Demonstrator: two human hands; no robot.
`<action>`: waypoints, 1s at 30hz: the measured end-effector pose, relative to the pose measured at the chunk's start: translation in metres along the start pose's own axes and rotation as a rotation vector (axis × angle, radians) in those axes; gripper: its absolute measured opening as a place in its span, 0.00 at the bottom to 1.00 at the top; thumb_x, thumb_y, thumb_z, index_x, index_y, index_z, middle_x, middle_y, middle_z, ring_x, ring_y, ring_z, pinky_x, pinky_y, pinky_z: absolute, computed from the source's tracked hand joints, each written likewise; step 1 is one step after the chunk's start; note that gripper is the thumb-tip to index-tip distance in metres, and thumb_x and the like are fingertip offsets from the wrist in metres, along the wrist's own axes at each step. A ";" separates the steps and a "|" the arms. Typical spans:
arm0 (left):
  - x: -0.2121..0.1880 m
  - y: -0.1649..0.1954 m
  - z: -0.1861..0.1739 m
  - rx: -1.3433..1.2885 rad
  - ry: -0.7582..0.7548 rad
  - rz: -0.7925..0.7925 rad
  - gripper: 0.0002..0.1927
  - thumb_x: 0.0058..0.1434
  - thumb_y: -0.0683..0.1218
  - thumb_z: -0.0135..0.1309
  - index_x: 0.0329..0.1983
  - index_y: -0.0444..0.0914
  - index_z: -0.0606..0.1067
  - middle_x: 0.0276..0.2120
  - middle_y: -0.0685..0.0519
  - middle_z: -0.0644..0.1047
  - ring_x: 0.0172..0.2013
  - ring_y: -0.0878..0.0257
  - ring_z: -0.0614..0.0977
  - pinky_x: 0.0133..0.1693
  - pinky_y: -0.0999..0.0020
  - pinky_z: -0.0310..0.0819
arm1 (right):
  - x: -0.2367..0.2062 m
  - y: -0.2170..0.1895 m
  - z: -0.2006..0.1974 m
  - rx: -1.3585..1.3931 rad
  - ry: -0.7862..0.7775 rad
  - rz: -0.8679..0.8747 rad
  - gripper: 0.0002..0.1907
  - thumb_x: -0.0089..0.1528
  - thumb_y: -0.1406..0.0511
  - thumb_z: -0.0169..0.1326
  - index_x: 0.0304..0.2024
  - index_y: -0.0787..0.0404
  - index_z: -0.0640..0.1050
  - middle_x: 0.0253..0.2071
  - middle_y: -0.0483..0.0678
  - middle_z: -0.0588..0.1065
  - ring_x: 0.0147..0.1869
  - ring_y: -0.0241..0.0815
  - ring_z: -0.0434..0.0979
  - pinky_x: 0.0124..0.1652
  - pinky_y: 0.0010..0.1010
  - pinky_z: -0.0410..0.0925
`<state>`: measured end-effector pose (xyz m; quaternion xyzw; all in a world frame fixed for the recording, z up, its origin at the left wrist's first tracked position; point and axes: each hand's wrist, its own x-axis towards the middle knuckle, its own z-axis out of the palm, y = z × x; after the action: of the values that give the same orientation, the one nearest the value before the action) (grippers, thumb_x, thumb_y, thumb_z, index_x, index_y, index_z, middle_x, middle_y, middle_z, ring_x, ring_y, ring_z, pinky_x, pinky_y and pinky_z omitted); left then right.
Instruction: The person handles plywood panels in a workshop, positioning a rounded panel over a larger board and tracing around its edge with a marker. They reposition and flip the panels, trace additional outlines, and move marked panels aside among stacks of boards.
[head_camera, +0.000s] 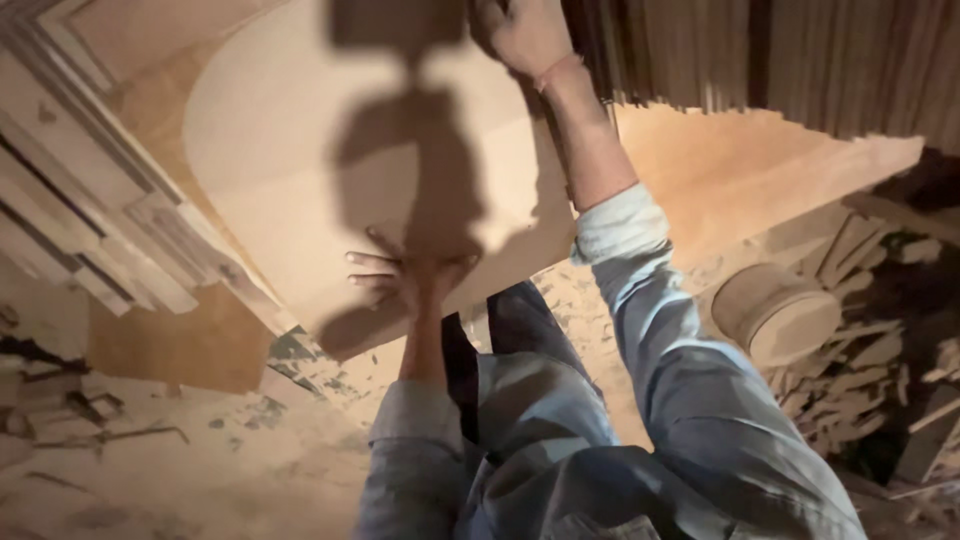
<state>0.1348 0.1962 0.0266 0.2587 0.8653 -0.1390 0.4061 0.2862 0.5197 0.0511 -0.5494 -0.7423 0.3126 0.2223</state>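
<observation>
I hold a large pale wooden board (290, 150) with one rounded end, tilted up in front of me. My left hand (405, 275) grips its near lower edge, fingers spread along the rim. At the top of the view, my right hand (520, 35) clasps the board's far edge, arm stretched out in a light blue sleeve. My shadow falls across the board's face.
Stacked wooden planks and boards (90, 200) lean at the left. Another flat sheet (760, 165) lies behind at the right, below a wall of upright slats (800, 60). A round wooden block (775, 310) and scattered offcuts (870, 370) lie on the sawdust-covered floor (150, 470).
</observation>
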 end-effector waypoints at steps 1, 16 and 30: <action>-0.002 0.000 -0.002 -0.065 0.009 0.040 0.94 0.25 0.79 0.73 0.77 0.43 0.21 0.69 0.22 0.18 0.66 0.13 0.23 0.52 0.05 0.41 | -0.010 0.006 -0.005 -0.001 0.074 -0.084 0.07 0.65 0.66 0.56 0.37 0.63 0.81 0.32 0.56 0.80 0.36 0.55 0.81 0.36 0.41 0.72; 0.008 0.022 0.032 0.213 0.327 -0.140 0.82 0.31 0.93 0.50 0.81 0.50 0.35 0.76 0.27 0.33 0.73 0.19 0.36 0.55 0.06 0.39 | -0.244 0.025 -0.036 0.216 0.280 0.293 0.04 0.64 0.72 0.55 0.41 0.66 0.80 0.35 0.56 0.81 0.38 0.51 0.85 0.39 0.36 0.76; -0.012 0.026 0.004 0.098 0.034 -0.154 0.91 0.30 0.76 0.74 0.75 0.47 0.18 0.72 0.25 0.19 0.70 0.20 0.21 0.65 0.18 0.36 | -0.367 0.000 0.000 0.348 0.551 0.606 0.07 0.67 0.68 0.53 0.44 0.64 0.79 0.30 0.52 0.80 0.32 0.42 0.82 0.33 0.30 0.74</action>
<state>0.1584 0.2120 0.0328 0.2134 0.8816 -0.2076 0.3663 0.3949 0.1695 0.0559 -0.7594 -0.3973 0.3256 0.3994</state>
